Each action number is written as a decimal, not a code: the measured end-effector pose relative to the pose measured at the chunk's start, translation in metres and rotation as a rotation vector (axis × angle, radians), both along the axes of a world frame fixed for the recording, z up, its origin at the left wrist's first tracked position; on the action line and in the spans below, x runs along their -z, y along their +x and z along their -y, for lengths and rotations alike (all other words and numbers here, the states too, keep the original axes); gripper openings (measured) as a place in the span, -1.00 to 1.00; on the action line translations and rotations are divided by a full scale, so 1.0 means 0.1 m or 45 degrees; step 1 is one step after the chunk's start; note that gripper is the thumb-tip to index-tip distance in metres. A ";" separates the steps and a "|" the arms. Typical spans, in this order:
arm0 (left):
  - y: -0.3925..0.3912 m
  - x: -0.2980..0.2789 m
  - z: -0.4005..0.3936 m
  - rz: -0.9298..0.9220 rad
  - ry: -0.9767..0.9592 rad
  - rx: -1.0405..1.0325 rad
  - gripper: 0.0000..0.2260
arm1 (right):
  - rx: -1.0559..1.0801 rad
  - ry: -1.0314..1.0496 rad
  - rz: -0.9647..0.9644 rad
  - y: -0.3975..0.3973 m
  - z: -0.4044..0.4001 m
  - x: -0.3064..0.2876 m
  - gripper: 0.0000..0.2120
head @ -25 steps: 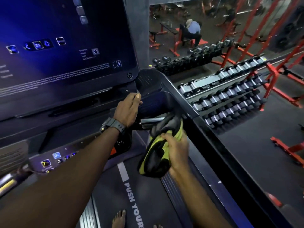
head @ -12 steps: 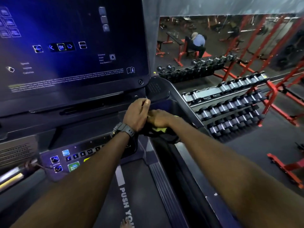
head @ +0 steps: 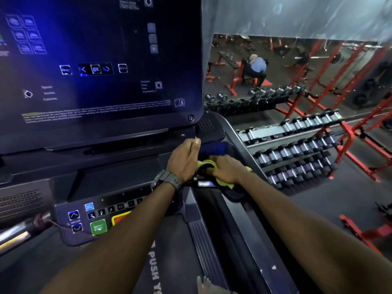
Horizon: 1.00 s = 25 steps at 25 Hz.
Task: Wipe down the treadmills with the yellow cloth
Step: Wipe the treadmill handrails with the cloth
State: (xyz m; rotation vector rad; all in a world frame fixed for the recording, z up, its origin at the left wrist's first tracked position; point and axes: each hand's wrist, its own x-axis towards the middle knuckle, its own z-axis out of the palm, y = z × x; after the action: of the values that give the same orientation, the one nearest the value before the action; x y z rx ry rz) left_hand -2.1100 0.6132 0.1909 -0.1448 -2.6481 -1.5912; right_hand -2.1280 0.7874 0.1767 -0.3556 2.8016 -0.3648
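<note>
Beyond the machine, tiered dumbbell racks (head: 297, 153) stand on the dark gym floor (head: 318, 200) — rows of black and chrome weights, well apart from red steel frames (head: 360, 132) at right. Farther back, a person in a blue top (head: 257, 68) sits hunched on a red bench (head: 235, 81) — face unseen.

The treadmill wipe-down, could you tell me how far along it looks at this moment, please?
Nothing looks finished from the picture. In hand: the right hand presses the yellow cloth against the treadmill's right handrail beside the console, while the left hand rests next to it. Left to wipe, as far as can be judged: the screen, the button panel and the side rail.
</note>
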 end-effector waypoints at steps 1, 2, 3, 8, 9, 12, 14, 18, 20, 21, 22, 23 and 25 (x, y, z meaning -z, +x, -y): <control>-0.01 -0.02 -0.01 0.048 0.007 -0.039 -0.63 | -0.032 0.098 -0.066 0.04 -0.10 0.00 -0.56; -0.04 -0.04 -0.04 0.104 0.023 -0.079 -0.62 | -0.135 0.174 -0.150 0.07 -0.16 -0.02 -0.57; -0.08 -0.07 -0.10 0.147 0.051 -0.114 -0.62 | -0.287 0.218 -0.261 0.04 -0.20 -0.04 -0.58; -0.29 -0.06 -0.43 -0.226 0.051 -0.425 -0.59 | -0.977 0.248 -0.737 -0.65 -0.17 -0.12 -0.69; -0.31 -0.01 -0.46 -0.290 0.021 -0.510 -0.61 | -1.249 0.302 -0.733 -0.72 -0.26 0.03 -0.75; -0.35 0.14 -0.52 -0.242 0.032 -0.596 -0.59 | -1.759 0.336 -0.628 -0.95 -0.72 0.08 -0.72; -0.34 0.21 -0.58 -0.279 0.061 -0.556 -0.57 | -1.741 0.395 -0.663 -1.18 -0.67 -0.09 -0.80; -0.38 0.28 -0.58 -0.288 -0.056 -0.563 -0.64 | -1.423 0.352 -0.570 -1.13 -0.18 0.16 -0.80; -0.36 0.29 -0.57 -0.319 -0.093 -0.551 -0.67 | -1.616 0.334 -0.543 -1.08 -0.45 0.15 -0.81; -0.36 0.32 -0.56 -0.328 -0.103 -0.546 -0.65 | -1.750 0.303 -0.527 -1.19 -0.62 0.07 -0.75; -0.36 0.32 -0.57 -0.325 -0.120 -0.531 -0.61 | -1.749 0.262 -0.519 -1.32 -0.70 -0.02 -0.69; -0.37 0.33 -0.58 -0.306 -0.145 -0.513 -0.56 | -1.620 0.194 -0.542 -1.38 -0.70 -0.12 -0.65; -0.40 0.37 -0.59 -0.258 -0.210 -0.488 -0.50 | -1.150 0.082 -0.630 -1.32 -0.51 -0.09 -0.66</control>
State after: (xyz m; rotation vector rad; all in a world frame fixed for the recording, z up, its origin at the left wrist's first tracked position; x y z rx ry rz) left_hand -2.1502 0.6721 0.1542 0.1763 -2.4593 -1.1752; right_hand -2.2598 0.8387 0.1862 -1.7887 2.6896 0.0392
